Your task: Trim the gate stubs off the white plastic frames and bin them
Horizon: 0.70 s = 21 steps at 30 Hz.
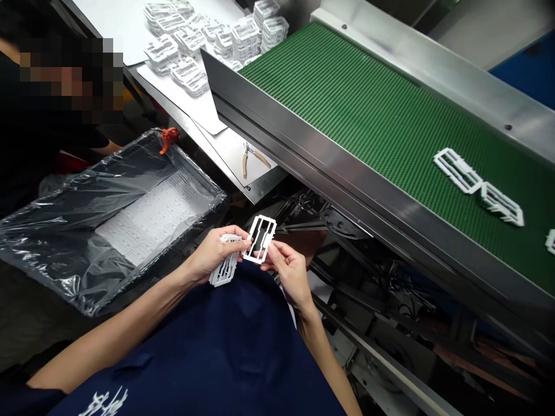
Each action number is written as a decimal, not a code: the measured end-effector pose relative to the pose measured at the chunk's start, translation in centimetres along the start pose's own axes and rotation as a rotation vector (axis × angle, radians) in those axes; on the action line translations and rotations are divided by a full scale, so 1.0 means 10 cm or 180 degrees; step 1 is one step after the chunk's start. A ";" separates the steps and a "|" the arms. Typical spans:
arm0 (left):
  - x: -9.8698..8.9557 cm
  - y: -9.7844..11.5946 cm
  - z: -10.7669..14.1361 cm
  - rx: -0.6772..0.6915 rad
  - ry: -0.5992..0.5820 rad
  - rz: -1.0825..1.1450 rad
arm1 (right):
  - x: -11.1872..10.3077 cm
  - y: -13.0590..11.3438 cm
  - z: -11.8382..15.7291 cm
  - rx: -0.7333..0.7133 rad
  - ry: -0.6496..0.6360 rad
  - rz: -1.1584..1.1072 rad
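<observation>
Between my hands, in front of my chest, a single white plastic frame (pixel 271 224) is held up, with long slots through its middle. My left hand (pixel 212 254) is closed round a small stack of the same white frames (pixel 224 274), and its thumb and fingertip also pinch the left edge of the single frame. On the other side, my right hand (pixel 291 271) grips that frame's lower right edge between thumb and fingers. Some fingertips are hidden behind the frame.
A green conveyor belt (pixel 347 110) with metal side walls runs along the right, carrying several white frames (pixel 457 169). Stacked frames (pixel 191 75) and cutting pliers (pixel 248 159) lie on the table. A plastic-lined bin (pixel 56 231) stands left, near another person (pixel 26 144).
</observation>
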State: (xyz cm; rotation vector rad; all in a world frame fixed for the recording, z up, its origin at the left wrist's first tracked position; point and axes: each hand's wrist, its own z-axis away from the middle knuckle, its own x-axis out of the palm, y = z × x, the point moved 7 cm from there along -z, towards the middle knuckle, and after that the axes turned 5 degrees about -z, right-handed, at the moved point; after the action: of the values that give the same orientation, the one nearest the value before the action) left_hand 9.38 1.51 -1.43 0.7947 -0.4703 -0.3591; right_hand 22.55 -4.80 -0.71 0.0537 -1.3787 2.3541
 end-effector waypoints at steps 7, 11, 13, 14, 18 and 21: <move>-0.12 0.24 -0.08 0.0450 -0.0123 -0.0683 | -0.04 -0.09 0.04 -0.0373 -0.0152 0.0772; -0.07 0.48 -0.15 0.0608 -0.0584 -0.1460 | -0.04 -0.11 0.09 -0.0524 -0.0371 0.1395; -0.02 0.55 -0.19 0.0648 -0.0804 -0.1790 | -0.03 -0.14 0.11 -0.0596 -0.0408 0.1629; -0.01 0.57 -0.20 0.0661 -0.0877 -0.1914 | -0.03 -0.15 0.11 -0.0623 -0.0425 0.1716; -0.03 0.53 -0.22 0.0623 -0.1020 -0.2260 | 0.01 -0.18 0.07 -0.0739 -0.0476 0.1956; 0.01 0.54 -0.25 0.0929 -0.1162 -0.2480 | 0.04 -0.19 0.12 -0.0839 -0.0335 0.2096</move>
State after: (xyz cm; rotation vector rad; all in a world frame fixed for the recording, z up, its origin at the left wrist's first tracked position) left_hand 11.48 6.49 1.07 1.1926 -0.5461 -1.1928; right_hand 22.70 -4.87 1.53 -0.4186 -1.9819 2.6658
